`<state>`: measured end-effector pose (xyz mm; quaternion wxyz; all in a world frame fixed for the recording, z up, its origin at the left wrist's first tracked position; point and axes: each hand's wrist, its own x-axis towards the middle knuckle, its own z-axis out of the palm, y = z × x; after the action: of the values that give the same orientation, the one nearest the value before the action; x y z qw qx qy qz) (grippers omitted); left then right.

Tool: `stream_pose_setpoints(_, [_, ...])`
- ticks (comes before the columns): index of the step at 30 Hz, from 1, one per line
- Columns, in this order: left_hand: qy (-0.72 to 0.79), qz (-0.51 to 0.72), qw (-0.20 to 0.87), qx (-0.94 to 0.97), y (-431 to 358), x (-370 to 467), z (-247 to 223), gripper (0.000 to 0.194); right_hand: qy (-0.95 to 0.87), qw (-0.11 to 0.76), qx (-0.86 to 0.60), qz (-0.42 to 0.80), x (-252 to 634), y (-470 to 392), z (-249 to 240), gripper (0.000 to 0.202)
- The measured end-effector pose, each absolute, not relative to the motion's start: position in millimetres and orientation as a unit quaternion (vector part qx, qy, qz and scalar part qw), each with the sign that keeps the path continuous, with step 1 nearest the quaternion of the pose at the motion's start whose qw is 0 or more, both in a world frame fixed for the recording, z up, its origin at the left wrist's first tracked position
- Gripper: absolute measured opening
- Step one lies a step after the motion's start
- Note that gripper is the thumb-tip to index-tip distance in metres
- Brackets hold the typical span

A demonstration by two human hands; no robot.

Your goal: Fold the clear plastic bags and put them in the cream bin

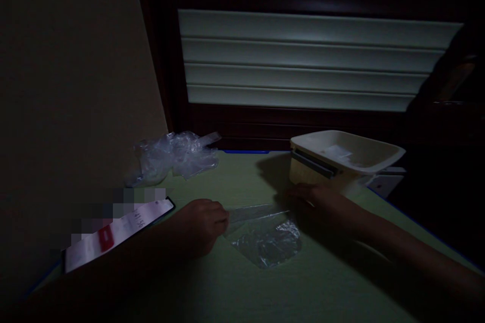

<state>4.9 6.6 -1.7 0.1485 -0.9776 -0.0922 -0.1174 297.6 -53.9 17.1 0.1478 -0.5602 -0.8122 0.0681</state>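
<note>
A clear plastic bag (267, 242) lies flat and crinkled on the green table (246, 292), its straight top edge toward the back. My left hand (204, 224) is closed on the left end of that edge, fingers curled. At the bag's upper right, my right hand (316, 204) hovers beside the cream bin, its fingers bent and partly apart; nothing shows in them. The light is dim.
A cream bin (310, 174) with small pale pieces inside stands at the back right. Crumpled clear bags (178, 154) are heaped at the back left. A lit phone (121, 232) lies left, partly behind my left forearm. A slatted panel (303, 60) rises behind the table.
</note>
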Motion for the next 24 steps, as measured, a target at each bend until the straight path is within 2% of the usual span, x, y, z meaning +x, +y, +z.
stream_pose_setpoints(7, [-0.102,-0.128,0.148,-0.975,4,7,1,0.021,-0.793,0.197,-0.572,0.071,283,-30,-6,0.011])
stream_pose_setpoints(11, [-0.123,-0.127,0.124,-0.976,2,8,3,0.021,-0.787,0.214,-0.576,0.059,279,-33,-12,0.013])
stream_pose_setpoints(17, [-0.254,-0.263,0.008,-0.931,3,12,-1,0.027,-0.765,0.236,-0.598,0.034,274,-45,-12,0.009])
stream_pose_setpoints(20, [-0.335,-0.271,-0.075,-0.899,6,13,-4,0.037,-0.752,0.248,-0.609,0.039,274,-49,-11,0.007])
stream_pose_setpoints(24, [-0.337,-0.257,-0.139,-0.895,11,15,-4,0.024,-0.737,0.263,-0.621,0.053,271,-50,-11,0.007])
